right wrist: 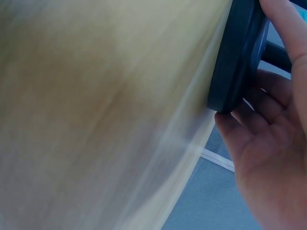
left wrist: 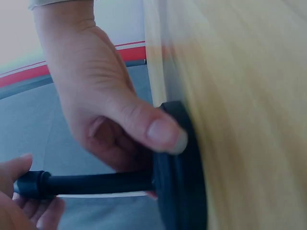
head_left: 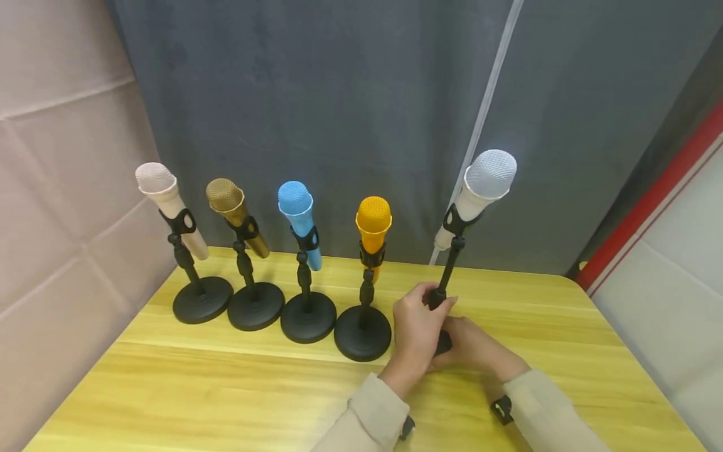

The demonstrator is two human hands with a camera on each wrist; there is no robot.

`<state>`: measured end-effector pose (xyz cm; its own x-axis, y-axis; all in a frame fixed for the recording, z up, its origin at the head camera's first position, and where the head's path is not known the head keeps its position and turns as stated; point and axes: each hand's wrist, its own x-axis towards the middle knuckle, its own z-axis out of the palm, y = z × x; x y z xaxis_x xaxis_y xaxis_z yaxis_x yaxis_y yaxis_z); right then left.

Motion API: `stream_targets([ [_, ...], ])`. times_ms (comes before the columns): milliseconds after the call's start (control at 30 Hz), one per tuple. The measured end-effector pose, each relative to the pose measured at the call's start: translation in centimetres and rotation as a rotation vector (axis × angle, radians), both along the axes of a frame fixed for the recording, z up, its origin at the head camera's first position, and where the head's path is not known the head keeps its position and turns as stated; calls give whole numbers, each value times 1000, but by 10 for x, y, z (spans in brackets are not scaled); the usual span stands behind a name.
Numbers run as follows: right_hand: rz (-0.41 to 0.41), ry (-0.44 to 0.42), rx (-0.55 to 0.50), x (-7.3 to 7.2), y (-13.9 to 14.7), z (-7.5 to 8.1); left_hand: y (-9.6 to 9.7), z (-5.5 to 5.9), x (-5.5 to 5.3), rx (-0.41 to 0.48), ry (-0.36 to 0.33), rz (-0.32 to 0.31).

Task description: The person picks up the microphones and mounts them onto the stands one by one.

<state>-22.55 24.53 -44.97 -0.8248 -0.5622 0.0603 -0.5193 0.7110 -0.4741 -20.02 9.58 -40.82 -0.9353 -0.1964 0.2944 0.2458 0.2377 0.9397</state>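
A white microphone [head_left: 487, 179] sits tilted in the clip of a black microphone stand [head_left: 449, 269] at the right of the head view. My left hand [head_left: 417, 321] grips the collar [left wrist: 32, 185] of this stand, partway up its pole. Lower down, my right hand [head_left: 473, 344] holds the round black base [left wrist: 180, 177] by its edge, thumb over the upper face. In the right wrist view, fingers [right wrist: 235, 134] curl at the rim of the base, close over the tabletop. Both hands cover much of the base in the head view.
Left of my hands, several microphones stand in a slanting row: orange [head_left: 373, 220], blue [head_left: 295, 199], bronze [head_left: 226, 196] and off-white [head_left: 156, 181], each on a black round-based stand. The wooden table [head_left: 186, 389] meets a grey curtain [head_left: 316, 94] behind.
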Motion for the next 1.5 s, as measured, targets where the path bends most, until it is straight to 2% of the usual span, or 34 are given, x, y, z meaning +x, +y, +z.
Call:
stream_targets([
  [133, -9, -40, 10, 1, 2, 1, -9, 2, -2, -58, -46, -122],
  [233, -10, -55, 25, 1, 2, 2, -20, 0, -10, -26, -72, -279],
  [333, -12, -59, 10, 2, 1, 2, -30, -2, -21, 5, -77, -463],
  [467, -10, -56, 7, 2, 0, 3, -39, -4, -39, -11, -69, -706],
  [533, -15, -62, 12, 3, 0, 3, -42, -5, -46, -31, -65, -791],
  [600, -20, -70, 15, 3, 0, 3, -44, -6, -51, -41, -62, -849],
  [800, -28, -45, 33, 1, 0, 1, -47, -8, -62, -16, -55, -947],
  [933, -24, -43, 29, 1, 0, 1, -50, -13, -68, 62, -77, -1001],
  [1067, -14, -45, 11, 0, -1, 0, -52, -18, -72, 140, -71, -1063],
  [1167, 1, -31, -2, -1, -2, -1, -53, -21, -75, 167, -66, -1091],
  [1500, 4, -20, -19, -1, -1, -5, -52, -22, -74, 162, -98, -1033],
])
